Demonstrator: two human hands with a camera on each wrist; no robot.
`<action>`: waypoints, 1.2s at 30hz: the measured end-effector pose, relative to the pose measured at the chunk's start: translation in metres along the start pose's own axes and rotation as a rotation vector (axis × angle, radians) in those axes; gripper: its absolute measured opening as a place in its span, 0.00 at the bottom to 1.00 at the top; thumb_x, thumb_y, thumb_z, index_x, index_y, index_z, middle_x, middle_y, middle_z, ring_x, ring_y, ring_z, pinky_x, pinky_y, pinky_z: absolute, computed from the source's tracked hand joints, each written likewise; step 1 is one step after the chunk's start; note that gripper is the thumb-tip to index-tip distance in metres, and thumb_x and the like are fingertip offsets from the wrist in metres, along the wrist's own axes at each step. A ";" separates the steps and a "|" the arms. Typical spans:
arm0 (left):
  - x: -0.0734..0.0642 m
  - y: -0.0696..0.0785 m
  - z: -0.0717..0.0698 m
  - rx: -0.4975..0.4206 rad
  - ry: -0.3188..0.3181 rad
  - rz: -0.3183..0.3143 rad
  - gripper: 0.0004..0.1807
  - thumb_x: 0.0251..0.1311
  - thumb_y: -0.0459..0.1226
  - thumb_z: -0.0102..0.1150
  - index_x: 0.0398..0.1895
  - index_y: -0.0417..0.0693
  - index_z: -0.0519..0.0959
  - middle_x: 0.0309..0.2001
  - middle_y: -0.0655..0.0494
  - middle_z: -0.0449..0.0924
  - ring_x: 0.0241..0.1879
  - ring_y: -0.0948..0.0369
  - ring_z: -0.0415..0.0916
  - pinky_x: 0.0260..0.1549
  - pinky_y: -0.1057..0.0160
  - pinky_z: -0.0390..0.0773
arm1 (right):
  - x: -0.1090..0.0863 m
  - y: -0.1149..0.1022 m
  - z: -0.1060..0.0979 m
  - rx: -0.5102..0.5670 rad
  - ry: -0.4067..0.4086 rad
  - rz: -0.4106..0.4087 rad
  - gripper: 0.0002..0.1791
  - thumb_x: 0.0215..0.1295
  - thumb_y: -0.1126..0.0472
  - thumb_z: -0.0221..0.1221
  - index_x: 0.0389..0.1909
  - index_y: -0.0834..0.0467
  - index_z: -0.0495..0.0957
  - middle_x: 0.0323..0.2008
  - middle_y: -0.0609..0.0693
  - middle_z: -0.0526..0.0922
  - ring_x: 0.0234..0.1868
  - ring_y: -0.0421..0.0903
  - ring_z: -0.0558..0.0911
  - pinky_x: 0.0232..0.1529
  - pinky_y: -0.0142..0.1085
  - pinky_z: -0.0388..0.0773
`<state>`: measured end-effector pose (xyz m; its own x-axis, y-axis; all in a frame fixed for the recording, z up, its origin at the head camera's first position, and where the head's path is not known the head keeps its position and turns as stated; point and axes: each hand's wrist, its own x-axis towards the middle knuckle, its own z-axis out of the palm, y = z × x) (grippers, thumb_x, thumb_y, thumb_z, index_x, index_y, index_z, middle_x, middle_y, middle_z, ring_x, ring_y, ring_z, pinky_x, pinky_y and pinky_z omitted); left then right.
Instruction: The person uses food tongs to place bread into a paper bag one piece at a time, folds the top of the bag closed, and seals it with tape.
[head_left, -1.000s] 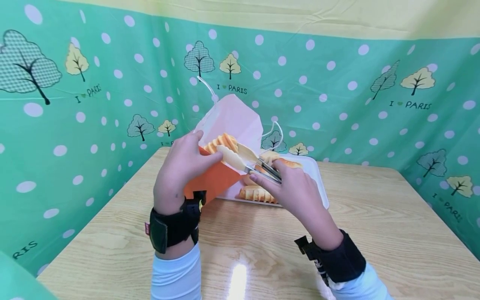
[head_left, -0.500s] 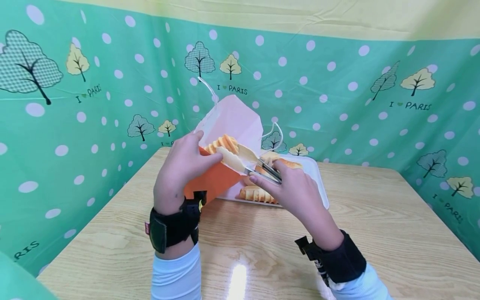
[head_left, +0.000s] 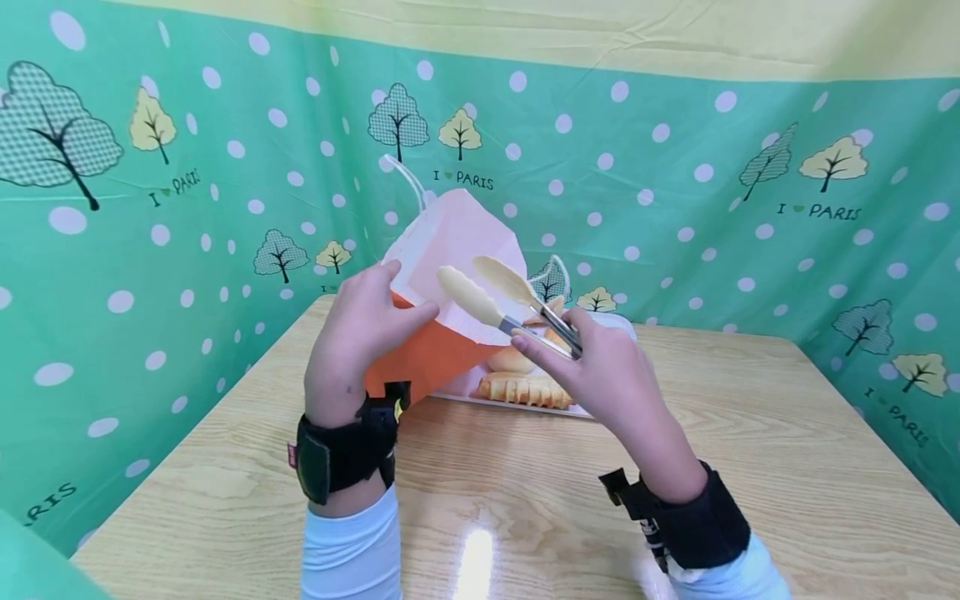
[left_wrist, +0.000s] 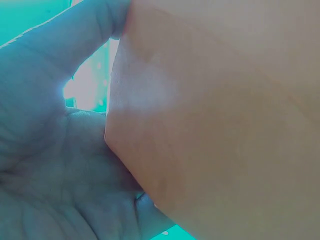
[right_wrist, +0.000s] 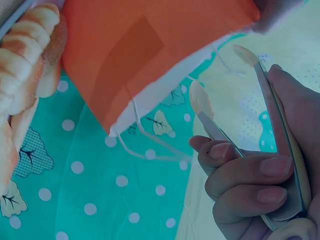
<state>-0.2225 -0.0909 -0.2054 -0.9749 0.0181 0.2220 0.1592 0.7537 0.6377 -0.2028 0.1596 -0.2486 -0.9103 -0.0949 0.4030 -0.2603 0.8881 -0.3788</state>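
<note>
An orange paper bag point(head_left: 427, 358) with a pale inside leans with its mouth towards the right. My left hand point(head_left: 363, 321) holds the bag at its rim, the thumb along the near side; its other fingers are partly hidden. In my right hand point(head_left: 611, 375) is a pair of tongs point(head_left: 468, 297) with cream tips and metal arms. The tips stand apart at the bag's mouth, with nothing between them. In the right wrist view, fingers curl round the tongs point(right_wrist: 272, 105). The bag's depth is hidden in the head view.
Behind the bag and right hand lies a white tray point(head_left: 618, 323) with several breads, among them a ridged bread roll point(head_left: 522, 389) at its near edge. White cord handles point(head_left: 408, 179) stick up from the bag. A polka-dot curtain point(head_left: 675, 208) surrounds the wooden table point(head_left: 525, 492).
The ridged bread between the tongs has gone from sight into the bag. The tongs have spread, and my right hand has drawn back slightly to the right. My left hand stays at the bag.
</note>
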 end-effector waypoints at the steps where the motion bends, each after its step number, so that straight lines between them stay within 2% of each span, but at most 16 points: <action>1: 0.000 -0.001 0.000 0.000 0.001 -0.003 0.41 0.55 0.45 0.56 0.70 0.39 0.55 0.27 0.50 0.66 0.19 0.57 0.57 0.23 0.61 0.62 | 0.000 0.001 -0.004 0.012 0.003 0.009 0.41 0.47 0.20 0.44 0.42 0.52 0.71 0.15 0.48 0.64 0.15 0.45 0.66 0.15 0.37 0.59; 5: 0.002 -0.005 -0.001 -0.007 0.026 -0.020 0.40 0.55 0.45 0.56 0.70 0.41 0.56 0.15 0.57 0.57 0.12 0.59 0.55 0.18 0.64 0.60 | 0.000 0.009 -0.023 0.065 0.005 0.060 0.38 0.49 0.22 0.46 0.42 0.52 0.71 0.19 0.51 0.69 0.16 0.47 0.68 0.15 0.37 0.62; 8: 0.004 -0.008 -0.002 -0.021 0.073 -0.038 0.39 0.55 0.46 0.55 0.69 0.41 0.57 0.12 0.58 0.54 0.11 0.59 0.56 0.16 0.64 0.60 | 0.000 0.020 -0.040 0.069 0.052 0.094 0.38 0.52 0.24 0.47 0.44 0.54 0.71 0.23 0.54 0.72 0.20 0.49 0.70 0.16 0.37 0.64; 12: 0.008 -0.014 -0.004 -0.047 0.156 -0.063 0.35 0.58 0.46 0.53 0.68 0.40 0.60 0.11 0.59 0.53 0.10 0.58 0.56 0.15 0.65 0.60 | 0.000 0.039 -0.058 0.003 0.120 0.171 0.41 0.52 0.24 0.47 0.46 0.58 0.70 0.26 0.57 0.72 0.24 0.53 0.70 0.18 0.38 0.63; 15: 0.010 -0.016 -0.004 -0.069 0.214 -0.089 0.30 0.61 0.44 0.48 0.66 0.40 0.63 0.10 0.58 0.54 0.09 0.58 0.56 0.13 0.65 0.59 | 0.001 0.056 -0.066 -0.079 0.116 0.244 0.46 0.49 0.22 0.44 0.47 0.60 0.69 0.27 0.60 0.72 0.27 0.56 0.72 0.19 0.40 0.62; 19: 0.011 -0.014 -0.004 -0.107 0.266 -0.130 0.26 0.63 0.38 0.38 0.64 0.41 0.66 0.10 0.56 0.56 0.09 0.57 0.55 0.12 0.65 0.57 | 0.003 0.075 -0.069 -0.199 0.002 0.305 0.49 0.48 0.19 0.41 0.47 0.61 0.69 0.32 0.64 0.73 0.31 0.59 0.73 0.22 0.44 0.62; 22: 0.012 -0.013 -0.004 -0.149 0.267 -0.155 0.26 0.63 0.37 0.34 0.64 0.43 0.67 0.10 0.57 0.56 0.09 0.57 0.54 0.11 0.65 0.56 | 0.005 0.087 -0.066 -0.279 -0.145 0.318 0.51 0.45 0.17 0.38 0.47 0.61 0.69 0.34 0.65 0.74 0.31 0.59 0.74 0.22 0.44 0.62; 26: 0.012 -0.015 -0.009 -0.220 0.259 -0.192 0.26 0.64 0.37 0.31 0.64 0.46 0.67 0.10 0.59 0.55 0.09 0.59 0.52 0.11 0.66 0.54 | 0.008 0.098 -0.061 -0.343 -0.353 0.327 0.61 0.37 0.13 0.39 0.52 0.65 0.70 0.39 0.68 0.74 0.31 0.57 0.76 0.21 0.43 0.66; 29: 0.011 -0.019 -0.012 -0.236 0.283 -0.219 0.26 0.63 0.37 0.31 0.63 0.44 0.69 0.13 0.58 0.58 0.09 0.59 0.51 0.11 0.65 0.53 | 0.009 0.103 -0.057 -0.347 -0.473 0.349 0.60 0.31 0.12 0.42 0.39 0.65 0.75 0.33 0.63 0.74 0.28 0.53 0.75 0.21 0.40 0.67; 30: 0.011 -0.021 -0.013 -0.230 0.294 -0.227 0.25 0.63 0.37 0.31 0.56 0.42 0.74 0.15 0.57 0.59 0.09 0.59 0.50 0.11 0.65 0.52 | 0.009 0.105 -0.056 -0.341 -0.504 0.356 0.56 0.29 0.12 0.44 0.31 0.63 0.75 0.28 0.59 0.72 0.26 0.51 0.73 0.20 0.39 0.67; 32: 0.010 -0.023 -0.014 -0.207 0.314 -0.244 0.21 0.63 0.37 0.30 0.39 0.38 0.77 0.19 0.54 0.62 0.11 0.57 0.52 0.14 0.64 0.53 | 0.008 0.108 -0.054 -0.339 -0.566 0.368 0.49 0.28 0.13 0.48 0.22 0.59 0.72 0.23 0.53 0.67 0.24 0.48 0.71 0.21 0.37 0.65; 34: 0.010 -0.025 -0.015 -0.182 0.330 -0.252 0.18 0.63 0.37 0.30 0.21 0.40 0.68 0.20 0.52 0.61 0.14 0.55 0.53 0.16 0.63 0.54 | 0.009 0.110 -0.051 -0.330 -0.621 0.391 0.46 0.27 0.14 0.51 0.19 0.57 0.69 0.20 0.49 0.62 0.24 0.46 0.69 0.22 0.36 0.64; 36: 0.010 -0.027 -0.015 -0.153 0.331 -0.253 0.17 0.63 0.37 0.29 0.16 0.43 0.56 0.18 0.52 0.57 0.16 0.53 0.54 0.18 0.62 0.55 | 0.009 0.111 -0.049 -0.324 -0.643 0.399 0.46 0.26 0.16 0.54 0.22 0.58 0.71 0.20 0.49 0.62 0.24 0.46 0.69 0.23 0.36 0.65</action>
<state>-0.2342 -0.1209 -0.2088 -0.8878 -0.3845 0.2528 -0.0326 0.6006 0.7989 -0.2242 0.2792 -0.2465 -0.9470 0.1038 -0.3039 0.1382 0.9860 -0.0936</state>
